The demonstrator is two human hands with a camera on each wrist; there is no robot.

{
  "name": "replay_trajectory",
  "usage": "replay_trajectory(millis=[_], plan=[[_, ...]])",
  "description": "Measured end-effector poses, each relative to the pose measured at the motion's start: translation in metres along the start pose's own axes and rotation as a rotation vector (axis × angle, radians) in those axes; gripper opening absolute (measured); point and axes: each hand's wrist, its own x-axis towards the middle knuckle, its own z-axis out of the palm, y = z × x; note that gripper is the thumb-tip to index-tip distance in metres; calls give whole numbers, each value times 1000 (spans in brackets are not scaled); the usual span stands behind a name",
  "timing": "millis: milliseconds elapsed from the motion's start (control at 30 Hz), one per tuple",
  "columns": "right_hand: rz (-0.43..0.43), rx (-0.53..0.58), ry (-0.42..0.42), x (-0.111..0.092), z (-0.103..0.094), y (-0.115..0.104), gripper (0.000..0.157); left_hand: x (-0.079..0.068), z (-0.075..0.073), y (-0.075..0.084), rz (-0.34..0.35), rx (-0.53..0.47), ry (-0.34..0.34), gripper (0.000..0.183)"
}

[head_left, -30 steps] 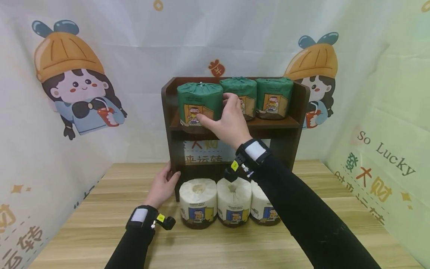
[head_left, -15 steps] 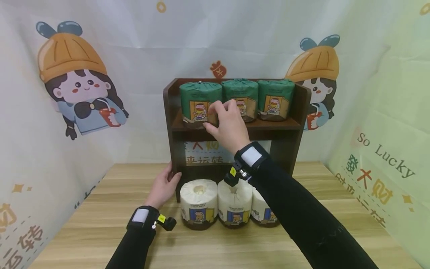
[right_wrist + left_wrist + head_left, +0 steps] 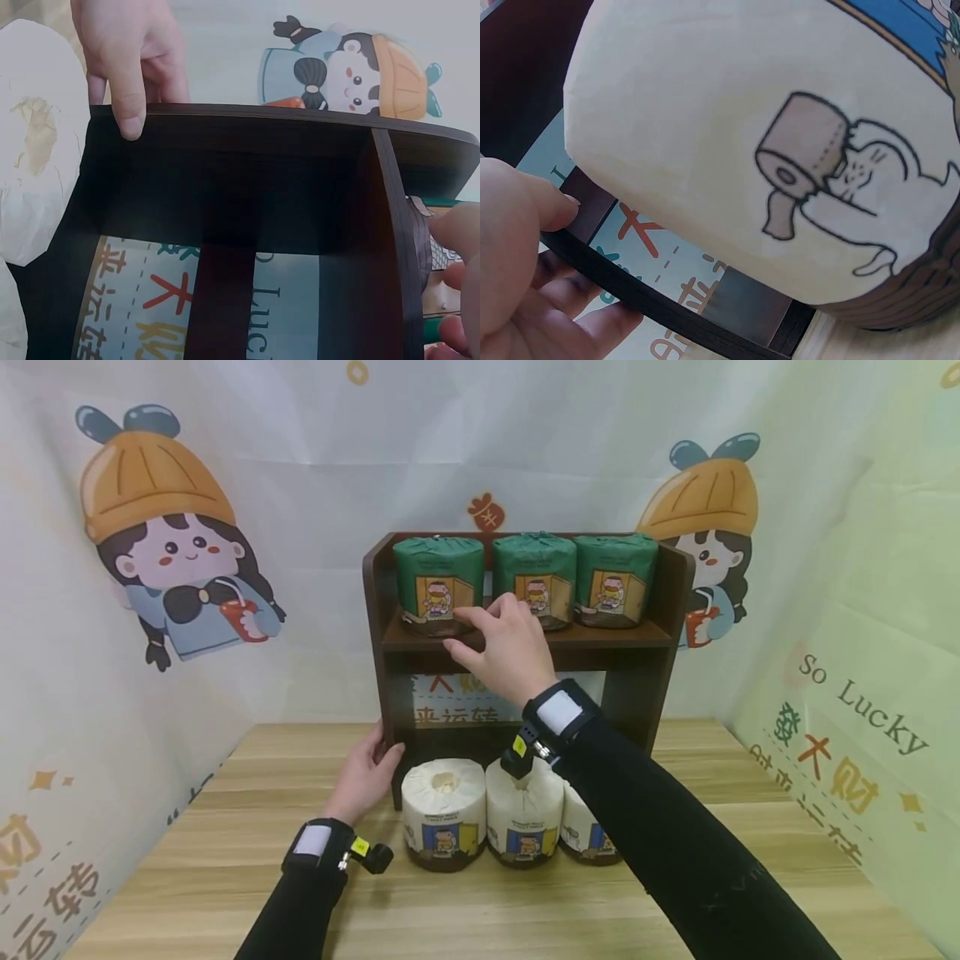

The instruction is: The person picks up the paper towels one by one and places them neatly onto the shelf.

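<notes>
A dark brown wooden shelf (image 3: 388,702) stands on the table, with several toilet rolls in green wrappers along its upper board. My right hand (image 3: 512,647) is at the left green toilet roll (image 3: 438,564), index fingertip right at its lower front. That roll sits upright, a gap between it and the middle green roll (image 3: 534,560). Low on the shelf's left side, my left hand (image 3: 363,775) grips the upright panel. In the left wrist view, the thumb of my left hand (image 3: 517,240) lies on one face of the panel and the fingers on the other.
White-wrapped toilet rolls (image 3: 444,814) stand in a row on the wooden table (image 3: 450,918) before the shelf's lower part; my right forearm partly covers the rightmost. The right green roll (image 3: 615,581) is beside the shelf's right side. A printed cloth (image 3: 315,527) hangs behind.
The left green roll has moved back and leftward on the upper board, away from the middle one. My right hand has loosened from its side and come lower. The left hand has stayed put.
</notes>
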Motion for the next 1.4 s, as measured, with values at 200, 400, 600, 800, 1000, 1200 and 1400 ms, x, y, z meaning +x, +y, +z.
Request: replay_trajectory(millis=[200, 400, 600, 800, 1000, 1200, 1400], plan=[[8, -10, -38, -2, -1, 0, 54, 0, 1, 0, -14, 11, -3, 59], [-2, 19, -38, -5, -2, 2, 55, 0, 1, 0, -9, 6, 0, 59], [-15, 41, -32, -7, -3, 4, 55, 0, 1, -2, -15, 7, -1, 59], [-30, 110, -24, -11, -3, 5, 54, 0, 1, -2, -26, 23, -1, 59], [-42, 164, -19, -17, -4, 7, 53, 1, 2, -3, -17, 12, -7, 60], [-45, 202, -10, -26, -6, 12, 50, 1, 3, -2, -7, 19, 4, 58], [-42, 209, -44, -39, -3, 12, 47, 2, 7, 0, 18, 13, 36, 55]])
